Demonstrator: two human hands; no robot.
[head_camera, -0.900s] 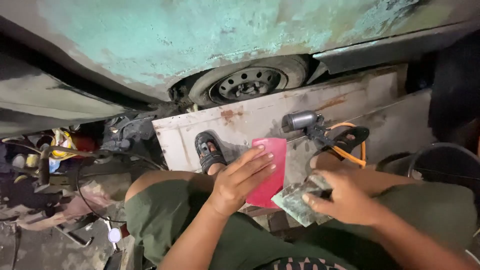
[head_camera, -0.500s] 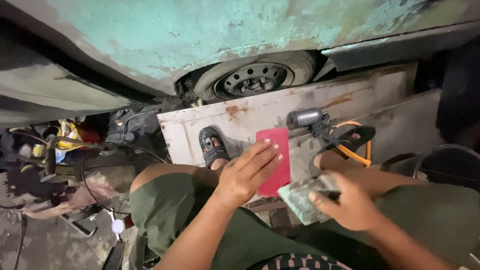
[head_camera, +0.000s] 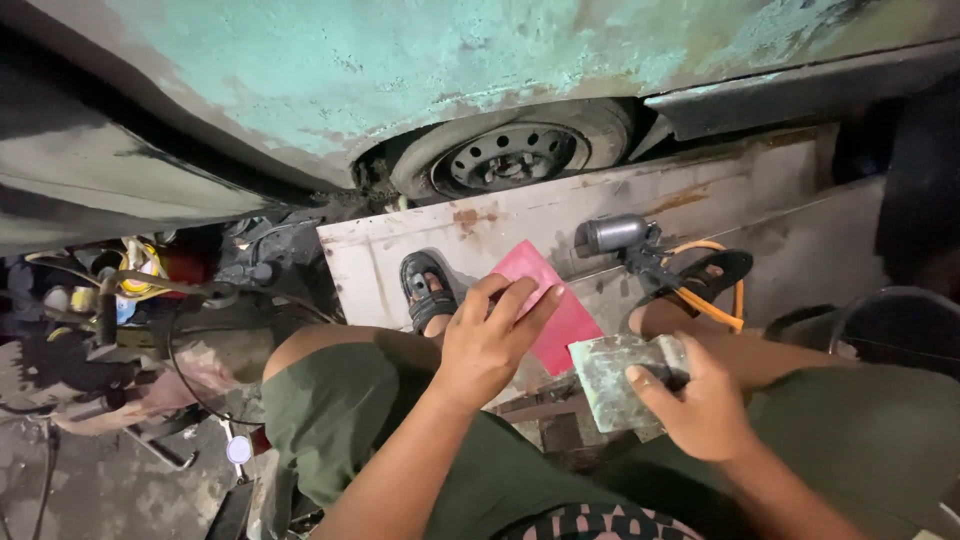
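Below the worn teal car body panel (head_camera: 420, 70), head view: person sits w/ knees up in olive-green shorts (head_camera: 340, 420).

Left hand (head_camera: 490, 345) pinches a flat pink-red plastic spreader card (head_camera: 550, 305), fingers stretched along its near face, thumb behind; card tilted, sitting lower than the panel, over the gap betw. the knees.

Right hand (head_camera: 700, 405) is closed around a grey-green, paint-smeared rectangular board (head_camera: 615, 385), thumb on top, fingers underneath; board just right of the card, edges nearly touching.

Black steel-rim wheel w/ tyre (head_camera: 510, 160) sits tucked under the panel's arch. In front of it, a long rusty off-white metal sheet (head_camera: 480, 225) leans on edge, blocking the lower part of the wheel.

Left foot in black strapped sandal (head_camera: 428, 292) rests against the sheet, just left of the card. Silver-bodied air tool (head_camera: 625, 238) w/ orange hose (head_camera: 705, 300) lies on the sheet further right, beside a second black sandal (head_camera: 725, 270).

Far left below the panel: clutter of cables, yellow-and-black gear (head_camera: 130, 285) on dirty concrete floor (head_camera: 90, 490); detail too dark to tell.
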